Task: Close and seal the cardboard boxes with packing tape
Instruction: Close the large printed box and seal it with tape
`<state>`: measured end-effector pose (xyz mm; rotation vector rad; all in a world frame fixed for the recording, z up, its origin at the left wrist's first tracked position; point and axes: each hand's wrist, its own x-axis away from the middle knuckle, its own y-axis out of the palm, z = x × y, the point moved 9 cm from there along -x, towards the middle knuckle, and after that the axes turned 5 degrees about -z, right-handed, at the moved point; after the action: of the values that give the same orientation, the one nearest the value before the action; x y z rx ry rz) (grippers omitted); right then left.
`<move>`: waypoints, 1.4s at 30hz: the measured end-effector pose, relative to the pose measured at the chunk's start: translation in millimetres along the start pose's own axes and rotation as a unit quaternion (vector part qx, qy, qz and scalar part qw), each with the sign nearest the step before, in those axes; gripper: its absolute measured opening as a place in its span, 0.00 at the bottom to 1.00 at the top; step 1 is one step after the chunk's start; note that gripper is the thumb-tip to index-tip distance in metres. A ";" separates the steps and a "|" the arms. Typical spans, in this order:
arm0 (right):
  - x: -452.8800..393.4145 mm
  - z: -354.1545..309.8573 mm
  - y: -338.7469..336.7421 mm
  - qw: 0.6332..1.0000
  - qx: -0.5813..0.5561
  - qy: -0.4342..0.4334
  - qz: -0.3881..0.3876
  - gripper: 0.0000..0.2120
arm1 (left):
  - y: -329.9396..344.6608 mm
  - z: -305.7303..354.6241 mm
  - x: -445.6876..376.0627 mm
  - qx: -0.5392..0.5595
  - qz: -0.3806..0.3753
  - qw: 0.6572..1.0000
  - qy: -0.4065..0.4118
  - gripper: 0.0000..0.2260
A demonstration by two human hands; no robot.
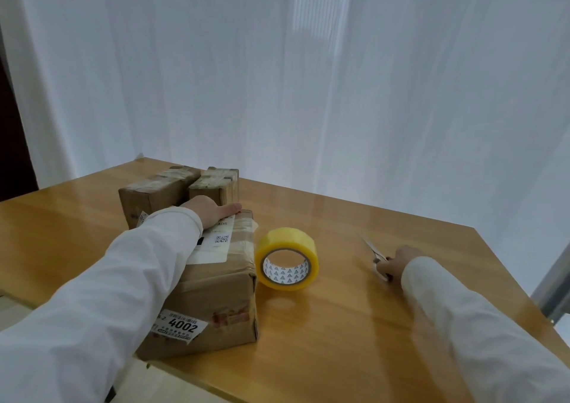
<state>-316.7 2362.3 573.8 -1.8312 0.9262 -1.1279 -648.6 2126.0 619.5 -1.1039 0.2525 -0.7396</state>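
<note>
Head view: looking down across a wooden table (339, 325) toward a white curtain (308, 79).
Left hand: the left hand (212, 210) is lying flat, fingers straight, pressing on the far top edge of the nearest cardboard box (212, 291); a white sleeve (108, 294) is covering the arm and crossing over the box.
Nearest box: it is sitting closed on the table near the front left edge, showing a white shipping label (212, 247) on top and a sticker reading 4002 (180, 325) on its near face.
Other boxes: two smaller taped boxes (160, 188) (217, 183) are standing side by side just behind the nearest one, close to the hand.
Tape: a yellowish roll of packing tape (287, 259) is standing on its edge on the table, just beside the right side of the nearest box, its core facing the camera.
Right hand: the right hand (398, 262) is curling around the handles of scissors (374, 253) lying on the table, blades pointing away, well apart from the tape roll.
</note>
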 end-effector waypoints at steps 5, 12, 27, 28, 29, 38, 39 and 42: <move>11.5 -54.7 -4.6 0.960 -0.234 -0.144 -0.047 0.18 | -22.8 28.0 13.5 -0.061 0.092 0.986 0.124 0.15; 49.4 -98.0 23.7 0.903 -0.323 -0.185 -0.213 0.21 | 37.9 108.0 40.8 -0.138 -0.139 0.961 0.196 0.23; 70.8 -54.4 65.0 0.760 -0.321 -0.275 -0.494 0.47 | 68.7 172.5 36.2 0.052 -0.088 0.952 0.289 0.12; 74.8 -55.0 66.7 0.751 -0.317 -0.278 -0.508 0.47 | 59.1 169.7 32.9 0.089 -0.053 0.953 0.284 0.10; 79.3 -55.6 68.9 0.746 -0.311 -0.279 -0.519 0.48 | 47.1 164.5 29.2 0.131 -0.008 0.953 0.272 0.10; 106.6 -81.5 100.3 0.748 -0.227 -0.279 -0.558 0.50 | 13.1 129.0 20.6 0.336 0.131 0.913 0.192 0.10; 105.2 -83.3 99.1 0.753 -0.226 -0.277 -0.552 0.50 | 15.6 130.9 21.3 0.321 0.114 0.919 0.200 0.10; 96.0 -77.7 90.0 0.782 -0.216 -0.263 -0.522 0.50 | 38.1 142.9 24.5 0.131 -0.012 0.961 0.244 0.07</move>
<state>-371.9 2221.4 551.9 -2.9740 -0.3035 -0.8792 -538.7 2221.8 654.6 -0.6612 0.5439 -1.0312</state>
